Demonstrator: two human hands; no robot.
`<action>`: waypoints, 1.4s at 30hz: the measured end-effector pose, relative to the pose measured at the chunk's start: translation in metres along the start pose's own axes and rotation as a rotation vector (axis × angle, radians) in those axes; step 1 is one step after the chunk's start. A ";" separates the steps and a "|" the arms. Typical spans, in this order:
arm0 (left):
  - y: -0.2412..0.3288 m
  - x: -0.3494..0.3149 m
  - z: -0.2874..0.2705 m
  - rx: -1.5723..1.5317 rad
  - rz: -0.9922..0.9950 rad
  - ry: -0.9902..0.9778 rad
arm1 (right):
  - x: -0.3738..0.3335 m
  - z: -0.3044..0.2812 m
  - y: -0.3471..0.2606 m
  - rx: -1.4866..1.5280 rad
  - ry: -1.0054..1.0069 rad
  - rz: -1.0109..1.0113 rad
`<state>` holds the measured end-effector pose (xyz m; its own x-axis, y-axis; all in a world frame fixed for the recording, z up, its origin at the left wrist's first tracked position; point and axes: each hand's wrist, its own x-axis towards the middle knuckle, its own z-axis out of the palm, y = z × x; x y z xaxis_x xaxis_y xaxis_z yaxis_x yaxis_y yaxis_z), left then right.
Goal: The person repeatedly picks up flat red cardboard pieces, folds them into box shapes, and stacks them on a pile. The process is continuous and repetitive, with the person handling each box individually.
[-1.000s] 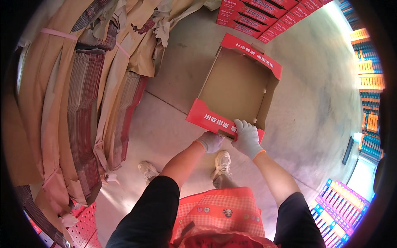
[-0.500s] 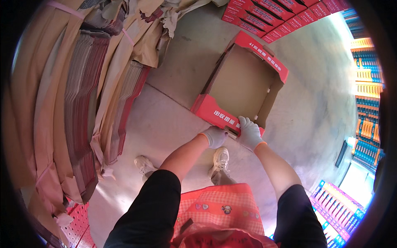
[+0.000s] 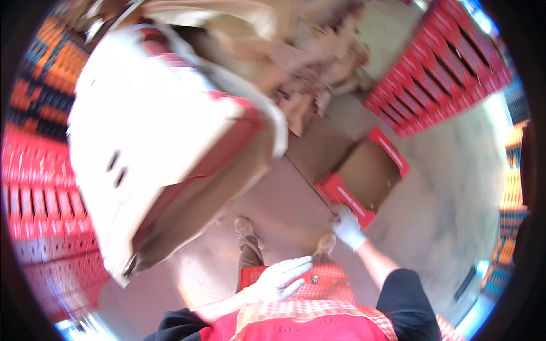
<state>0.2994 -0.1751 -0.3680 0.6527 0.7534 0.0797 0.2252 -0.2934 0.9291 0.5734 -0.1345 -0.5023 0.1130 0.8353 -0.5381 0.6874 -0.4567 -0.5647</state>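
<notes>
My right hand, in a white glove, is at the near wall of a red cardboard tray box on the floor. It overlaps that wall's lower edge; motion blur smears its fingers, so their grip does not show. The open-topped box has red end walls and a plain brown inside. My left hand, also gloved in white, hovers in front of my red checked apron. Its fingers are stretched out, with nothing in them. Left of it rises a tall stack of flat cardboard, its top washed out by light.
Crumpled brown paper lies at the far side, beyond the stack. Red boxes are stacked at the far right, and more red boxes stand along the left. Orange and teal cartons line the right edge. My shoes are on the floor between.
My left hand has let go of the box and drawn back toward my apron, fingers extended. The view has swung left, bringing the cardboard stack's top into sight. My right hand stays by the box.
</notes>
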 end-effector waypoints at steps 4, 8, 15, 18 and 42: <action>0.074 -0.055 -0.134 0.233 -0.057 0.408 | -0.057 -0.043 -0.175 0.428 0.044 -0.592; 0.074 -0.132 -0.263 0.867 -0.206 0.958 | -0.061 -0.094 -0.336 0.683 -0.115 -0.813; -0.073 -0.189 -0.466 0.269 -0.604 1.532 | 0.122 -0.036 -0.554 -0.079 0.586 -0.931; -0.109 -0.180 -0.481 -0.988 -0.566 1.319 | 0.160 -0.005 -0.571 -0.240 0.553 -0.628; -0.057 -0.176 -0.454 -0.218 -0.560 1.379 | 0.158 -0.079 -0.593 -0.378 0.032 -0.669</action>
<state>-0.1567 -0.0239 -0.2707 -0.6808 0.7187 -0.1413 0.0183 0.2095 0.9776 0.2410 0.2929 -0.2032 -0.3962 0.9082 -0.1352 0.8146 0.2797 -0.5081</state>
